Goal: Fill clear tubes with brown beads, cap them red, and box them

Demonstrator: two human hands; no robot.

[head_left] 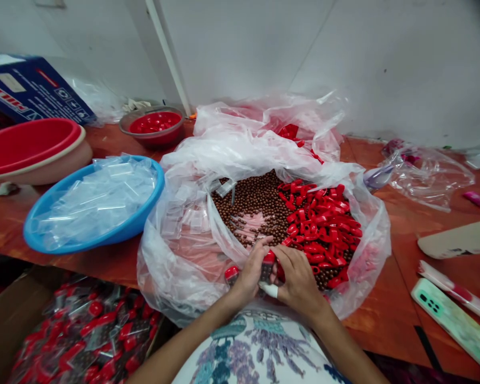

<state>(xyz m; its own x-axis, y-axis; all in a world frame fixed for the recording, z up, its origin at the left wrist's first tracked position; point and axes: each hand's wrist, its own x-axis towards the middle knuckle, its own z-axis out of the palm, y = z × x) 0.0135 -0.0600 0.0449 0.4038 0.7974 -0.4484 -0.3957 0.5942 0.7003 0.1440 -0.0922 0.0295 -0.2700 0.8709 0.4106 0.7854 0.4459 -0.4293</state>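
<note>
My left hand (248, 274) and my right hand (296, 274) meet at the front edge of a large plastic bag (168, 288). Between them they grip a small clear container with a red cap (269, 257), its body dark inside. White wrapping covers one digit of my right hand. Another red-capped container (231, 274) lies just left of my left hand. Inside the bag are small brown balls (256, 194), a heap of red caps (320, 224) on the right, and clear containers (196, 218) on the left.
Left of the bag stands a blue basin (157, 186) of clear containers, with red basins (32, 141) behind. A box (92, 330) of red-capped containers is low at left. A phone (452, 320) and a beige cup (456, 238) lie at right. Behind rises a wall (264, 48).
</note>
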